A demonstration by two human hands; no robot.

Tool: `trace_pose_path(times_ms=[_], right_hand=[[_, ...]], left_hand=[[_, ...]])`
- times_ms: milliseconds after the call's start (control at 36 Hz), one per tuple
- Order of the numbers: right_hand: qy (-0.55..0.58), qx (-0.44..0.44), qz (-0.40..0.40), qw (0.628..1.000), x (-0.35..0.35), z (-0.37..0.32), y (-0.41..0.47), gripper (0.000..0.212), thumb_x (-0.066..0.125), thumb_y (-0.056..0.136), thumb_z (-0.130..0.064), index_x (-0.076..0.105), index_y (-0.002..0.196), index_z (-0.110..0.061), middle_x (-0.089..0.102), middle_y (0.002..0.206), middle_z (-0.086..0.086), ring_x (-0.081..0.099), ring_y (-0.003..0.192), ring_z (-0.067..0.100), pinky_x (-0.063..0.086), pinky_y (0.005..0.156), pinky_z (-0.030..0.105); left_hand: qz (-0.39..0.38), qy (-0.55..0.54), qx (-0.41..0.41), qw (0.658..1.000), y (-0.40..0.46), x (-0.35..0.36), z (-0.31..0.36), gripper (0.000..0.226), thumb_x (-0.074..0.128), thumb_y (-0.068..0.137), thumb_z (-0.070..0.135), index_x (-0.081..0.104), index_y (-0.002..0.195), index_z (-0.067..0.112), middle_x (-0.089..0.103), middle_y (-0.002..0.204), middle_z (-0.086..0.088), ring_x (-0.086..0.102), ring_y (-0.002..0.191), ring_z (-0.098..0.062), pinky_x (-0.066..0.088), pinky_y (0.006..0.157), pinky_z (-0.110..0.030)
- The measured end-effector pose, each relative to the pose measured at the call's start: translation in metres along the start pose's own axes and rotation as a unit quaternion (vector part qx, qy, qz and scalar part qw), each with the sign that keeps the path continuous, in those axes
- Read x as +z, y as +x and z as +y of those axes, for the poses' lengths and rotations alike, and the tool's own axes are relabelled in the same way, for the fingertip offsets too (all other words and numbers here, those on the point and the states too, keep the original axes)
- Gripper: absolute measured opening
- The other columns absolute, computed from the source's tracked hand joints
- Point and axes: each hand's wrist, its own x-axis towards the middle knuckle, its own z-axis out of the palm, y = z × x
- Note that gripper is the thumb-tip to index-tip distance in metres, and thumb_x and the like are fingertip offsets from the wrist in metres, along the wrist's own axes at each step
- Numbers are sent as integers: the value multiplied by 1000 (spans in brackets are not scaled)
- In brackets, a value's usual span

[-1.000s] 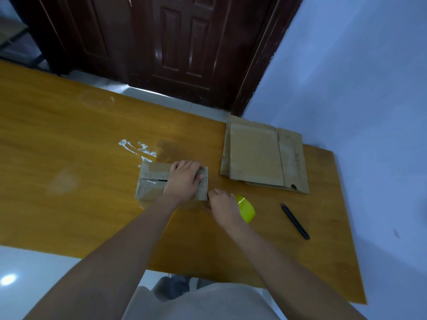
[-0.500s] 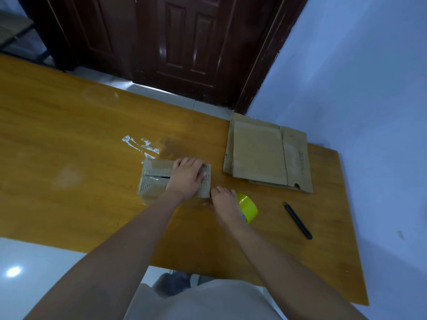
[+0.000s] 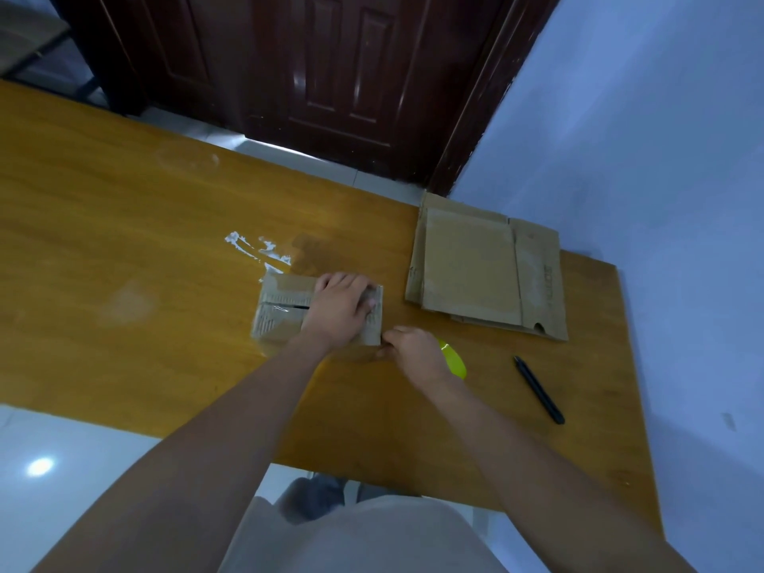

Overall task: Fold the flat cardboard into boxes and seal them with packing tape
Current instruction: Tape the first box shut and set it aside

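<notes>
A small folded cardboard box (image 3: 281,312) with clear tape across its top stands on the wooden table (image 3: 124,250). My left hand (image 3: 339,308) lies flat on the box's right half and presses it down. At the box's near right corner my right hand (image 3: 413,351) holds the yellow-green tape roll (image 3: 454,361), fingers curled round it; most of the roll is hidden behind the hand. A stack of flat cardboard (image 3: 483,266) lies to the right, near the wall.
A black pen (image 3: 539,390) lies on the table right of the tape roll. Torn white tape scraps (image 3: 256,250) stick to the tabletop behind the box. A blue wall borders the table on the right; a dark wooden door stands beyond its far edge.
The hands and the box have hardly moved; my right hand stays at the box's near right corner with the roll. The camera view has shifted slightly.
</notes>
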Motion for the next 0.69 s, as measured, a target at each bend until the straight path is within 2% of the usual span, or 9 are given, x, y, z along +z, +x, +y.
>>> trace_pose_path(times_ms=[83,194,250,389,472,528,583,611,694], right_hand=[[-3,-18,15,1000,0,2,-1,16,65,79,-16,64,76,0,63,79,19,62,76,35,44,59,36],[-28,-37,21,999,1,0,-1,20,79,54,-12,59,55,-10,57,53,6,58,46,25,43,44,21],[-55,-52,32,997,4,0,1,32,88,43,-11,58,52,-15,54,49,0,55,42,20,44,48,17],[-101,-36,57,993,7,6,7,34,89,42,-8,58,54,-16,52,49,0,55,47,19,49,63,22],[-94,-34,60,993,-1,7,19,32,87,46,-5,56,51,-14,50,47,3,53,42,24,46,46,22],[-98,-26,63,993,-10,7,21,28,84,52,-3,57,54,-11,52,50,6,54,42,27,37,41,21],[-67,-9,72,995,-17,10,20,11,72,76,-6,64,68,-4,59,65,14,60,56,33,36,48,27],[-43,17,90,995,-18,13,18,11,62,86,-9,67,79,-2,62,76,16,61,66,34,38,52,30],[57,85,143,984,-20,16,8,20,50,95,-12,68,98,-4,67,91,15,63,77,32,45,61,34]], left_hand=[[-4,1,-1,1000,0,0,0,24,52,94,24,58,114,14,61,116,-3,47,115,-24,19,95,-30],[-9,4,-1,1000,1,-1,0,25,51,94,24,57,116,13,60,118,-4,46,116,-24,19,96,-31],[-9,5,-1,1000,1,0,0,25,51,94,24,56,116,14,60,118,-3,46,116,-24,19,96,-31],[-5,8,0,1000,-1,0,1,25,51,94,25,57,116,14,61,117,-3,46,115,-24,20,97,-32],[-3,6,2,1000,0,1,1,25,51,94,24,57,117,14,61,117,-2,46,116,-24,20,97,-32],[-3,2,1,1000,0,1,1,25,52,94,24,57,117,14,61,117,-2,46,115,-24,20,97,-32],[-2,0,1,1000,0,1,0,25,52,94,24,57,116,14,61,116,-3,46,115,-25,20,97,-32],[-1,-1,1,1000,0,1,-1,24,52,94,24,57,116,14,61,116,-3,46,115,-25,20,97,-32],[2,-5,4,1000,0,2,-2,24,53,94,23,58,114,13,62,114,-3,48,115,-25,20,97,-32]])
